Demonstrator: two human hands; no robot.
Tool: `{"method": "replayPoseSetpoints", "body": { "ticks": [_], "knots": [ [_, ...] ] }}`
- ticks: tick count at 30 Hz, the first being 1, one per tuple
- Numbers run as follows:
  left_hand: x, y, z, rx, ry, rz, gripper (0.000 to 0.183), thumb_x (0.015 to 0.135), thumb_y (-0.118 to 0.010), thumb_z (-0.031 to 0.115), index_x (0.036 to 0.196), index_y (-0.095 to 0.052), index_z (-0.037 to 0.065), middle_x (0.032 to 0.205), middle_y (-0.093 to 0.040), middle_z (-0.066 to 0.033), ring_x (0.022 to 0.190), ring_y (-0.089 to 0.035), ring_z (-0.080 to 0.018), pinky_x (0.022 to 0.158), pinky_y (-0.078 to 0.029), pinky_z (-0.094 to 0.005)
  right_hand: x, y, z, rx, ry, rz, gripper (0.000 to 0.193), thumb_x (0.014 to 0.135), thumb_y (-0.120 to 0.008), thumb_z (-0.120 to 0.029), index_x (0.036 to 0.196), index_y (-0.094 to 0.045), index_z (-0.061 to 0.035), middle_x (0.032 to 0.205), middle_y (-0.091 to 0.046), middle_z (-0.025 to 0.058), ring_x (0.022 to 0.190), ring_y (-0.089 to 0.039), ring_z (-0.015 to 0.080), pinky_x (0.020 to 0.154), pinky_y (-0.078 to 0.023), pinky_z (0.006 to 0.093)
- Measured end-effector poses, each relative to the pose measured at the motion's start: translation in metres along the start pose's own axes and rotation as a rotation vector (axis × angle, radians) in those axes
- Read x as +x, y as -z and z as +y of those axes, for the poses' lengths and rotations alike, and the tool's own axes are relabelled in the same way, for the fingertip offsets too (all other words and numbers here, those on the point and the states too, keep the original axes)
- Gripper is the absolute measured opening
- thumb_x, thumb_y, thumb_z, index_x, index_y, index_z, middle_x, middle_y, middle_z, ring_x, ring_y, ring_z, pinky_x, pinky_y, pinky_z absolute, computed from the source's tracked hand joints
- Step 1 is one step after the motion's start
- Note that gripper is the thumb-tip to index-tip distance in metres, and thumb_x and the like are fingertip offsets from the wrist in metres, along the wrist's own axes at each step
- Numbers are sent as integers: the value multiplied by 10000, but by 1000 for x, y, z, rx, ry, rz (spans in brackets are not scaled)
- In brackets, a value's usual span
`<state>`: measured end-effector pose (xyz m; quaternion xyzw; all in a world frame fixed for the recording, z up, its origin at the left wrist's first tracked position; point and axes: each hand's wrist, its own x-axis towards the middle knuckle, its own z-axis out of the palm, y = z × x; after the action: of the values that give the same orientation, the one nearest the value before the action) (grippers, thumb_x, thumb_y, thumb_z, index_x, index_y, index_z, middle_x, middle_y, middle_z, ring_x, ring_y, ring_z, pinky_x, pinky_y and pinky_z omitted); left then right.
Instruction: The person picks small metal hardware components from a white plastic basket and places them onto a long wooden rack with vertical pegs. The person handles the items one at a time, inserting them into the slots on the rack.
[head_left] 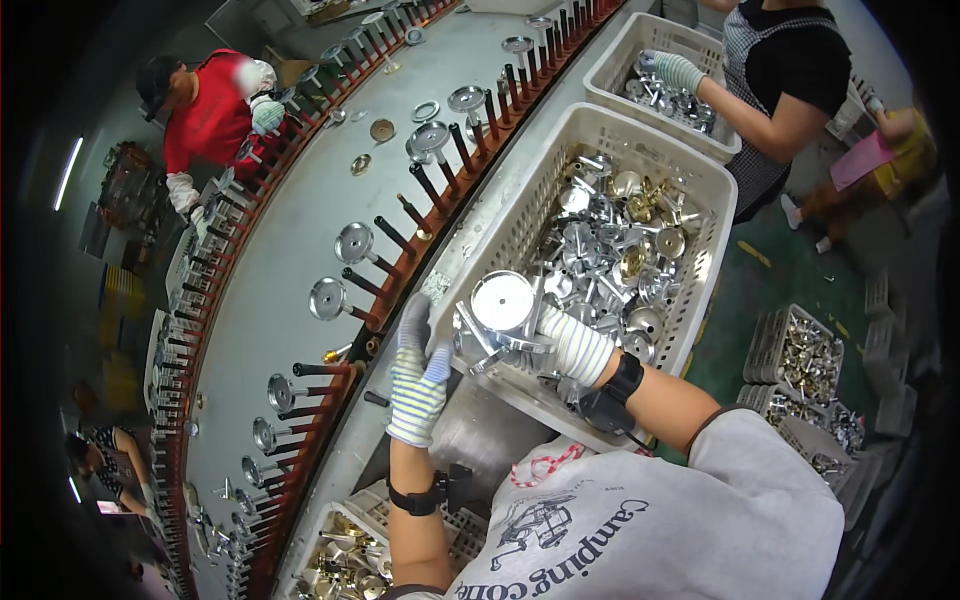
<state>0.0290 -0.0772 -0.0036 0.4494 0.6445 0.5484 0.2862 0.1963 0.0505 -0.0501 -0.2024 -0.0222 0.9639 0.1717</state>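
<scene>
My left hand (416,395), in a striped knit glove, is raised beside the belt's edge. Its fingers are stretched out, thumb apart, with nothing in them. In a matching glove, my right hand (577,346) is at the near end of a white plastic basket (720,215) full of metal parts. It grips shiny disc-headed metal parts; the largest bright disc (502,300) faces up, with stems and rims below it. My right fingertips are hidden behind these parts. Loose silver and gold-coloured pieces (600,250) heap up in the basket beyond.
A curved conveyor (290,210) carries rows of dark upright pegs (390,235), some holding silver discs (354,243). Another basket (610,70) stands beyond, where a gloved co-worker reaches in. More people work across the belt. A part-filled basket (345,560) sits below my left arm.
</scene>
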Motion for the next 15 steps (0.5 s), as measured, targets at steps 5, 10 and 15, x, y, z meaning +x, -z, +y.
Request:
{"method": "replayPoseSetpoints", "body": {
  "ticks": [5, 10, 15],
  "knots": [
    [10, -7, 28, 424, -272, -245, 397, 766, -624, 29, 1157, -581, 72, 1298, -489, -187, 1149, -528, -337, 953, -438, -401, 0, 13, -1, -23, -43, -100, 315, 988, -417, -228, 1207, -525, -29, 1010, -639, 119, 732, -662, 168, 506, -541, 205],
    [18, -8, 28, 861, -492, -213, 347, 656, -716, 23, 991, -650, 86, 1061, -594, -171, 871, -615, -321, 737, -512, -374, -21, -3, 2, -669, 213, -205, 347, 962, -490, -199, 1266, -458, -34, 1175, -572, 94, 1002, -596, 159, 816, -534, 286],
    [25, 5, 27, 923, -761, -143, 463, 541, -718, 65, 997, -648, 106, 953, -635, -146, 813, -630, -323, 692, -523, -391, -10, -13, 6, -451, 297, -221, 243, 955, -496, -144, 1157, -533, -14, 1058, -617, 113, 917, -626, 218, 789, -569, 362]
  ]
}}
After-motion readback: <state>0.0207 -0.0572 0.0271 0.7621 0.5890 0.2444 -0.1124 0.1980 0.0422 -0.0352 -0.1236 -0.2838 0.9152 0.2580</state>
